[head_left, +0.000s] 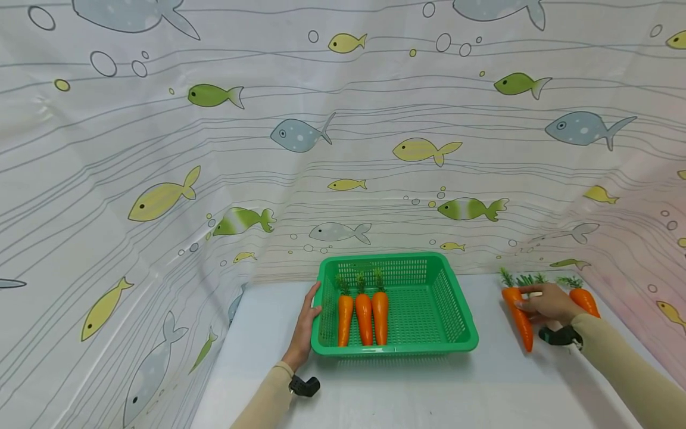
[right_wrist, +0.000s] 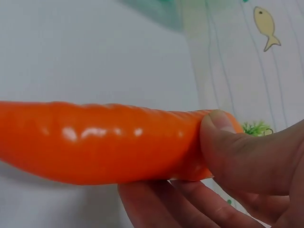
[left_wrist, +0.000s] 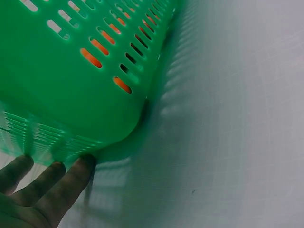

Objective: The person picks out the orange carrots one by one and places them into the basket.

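A green plastic basket (head_left: 396,350) with slotted walls stands on the white table. Three orange carrots (head_left: 364,319) with leafy green tops lie side by side in its left half. My left hand (head_left: 305,325) rests against the basket's left side, thumb at the rim. In the left wrist view its straight fingers (left_wrist: 66,187) touch the outer wall. To the right of the basket, my right hand (head_left: 552,304) pinches another carrot (right_wrist: 104,142) near its leafy end, thumb on one side and fingers on the other. Its tip points toward the front of the table.
Another orange carrot (head_left: 584,301) lies beyond my right hand, at the table's right side. More green leaves (head_left: 530,279) show behind that hand, what they belong to being hidden. A fish-patterned sheet (head_left: 343,149) rises behind and along both sides of the table (head_left: 386,393).
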{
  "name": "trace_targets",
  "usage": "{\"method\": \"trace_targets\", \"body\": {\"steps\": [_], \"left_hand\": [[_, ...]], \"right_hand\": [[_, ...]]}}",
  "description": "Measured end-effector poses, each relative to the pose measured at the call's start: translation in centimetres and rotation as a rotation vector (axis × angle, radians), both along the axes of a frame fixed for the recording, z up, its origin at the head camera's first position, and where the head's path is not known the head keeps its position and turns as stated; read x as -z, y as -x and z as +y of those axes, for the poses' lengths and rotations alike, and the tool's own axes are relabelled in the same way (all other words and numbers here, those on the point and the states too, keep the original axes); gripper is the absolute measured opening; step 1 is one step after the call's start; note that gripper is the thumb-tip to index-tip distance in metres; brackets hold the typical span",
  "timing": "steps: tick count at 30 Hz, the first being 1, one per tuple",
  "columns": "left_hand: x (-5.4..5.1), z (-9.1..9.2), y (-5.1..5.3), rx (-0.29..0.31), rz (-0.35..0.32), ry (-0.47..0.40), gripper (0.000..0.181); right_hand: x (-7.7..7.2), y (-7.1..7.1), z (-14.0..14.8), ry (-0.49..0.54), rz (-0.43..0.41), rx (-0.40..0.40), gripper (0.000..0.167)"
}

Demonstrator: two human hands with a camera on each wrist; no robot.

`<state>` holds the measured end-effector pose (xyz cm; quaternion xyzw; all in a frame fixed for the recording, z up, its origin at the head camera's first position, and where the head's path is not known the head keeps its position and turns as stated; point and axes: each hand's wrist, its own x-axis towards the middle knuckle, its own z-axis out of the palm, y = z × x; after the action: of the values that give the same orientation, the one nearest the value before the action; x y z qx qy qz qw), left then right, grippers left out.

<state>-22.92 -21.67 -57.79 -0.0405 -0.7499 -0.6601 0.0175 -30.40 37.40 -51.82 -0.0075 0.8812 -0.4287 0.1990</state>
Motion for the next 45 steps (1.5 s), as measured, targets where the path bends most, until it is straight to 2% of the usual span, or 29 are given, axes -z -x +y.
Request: {"method": "trace_targets", "body": {"steps": [10,21,28,31,45], "left_hand": [[-0.1,0.1,0.1,-0.001,0.005,0.006,0.060],[0.2,-0.1,0.2,-0.002,-0.004,-0.004,0.060],[0.4,-0.1,0.2,0.004,0.000,-0.001,0.060],[0.3,-0.1,0.2,0.002,0.003,0.002,0.060],[0.0,0.0,-0.1,0.001,0.006,0.007,0.060]], "right_hand": [[0.0,0.3,-0.8,0.083,-0.054,0.084,0.076],[-0.9,0.1,-2.0,0.124,-0.083,0.112,0.078],[-1.5,0.2,-2.4,0.151,-0.104,0.089,0.078],[-1.6,0.3,-2.6,0.160,-0.115,0.102,0.077],[-2.8,0.5,-3.8,0.210,-0.086,0.060,0.078]]}}
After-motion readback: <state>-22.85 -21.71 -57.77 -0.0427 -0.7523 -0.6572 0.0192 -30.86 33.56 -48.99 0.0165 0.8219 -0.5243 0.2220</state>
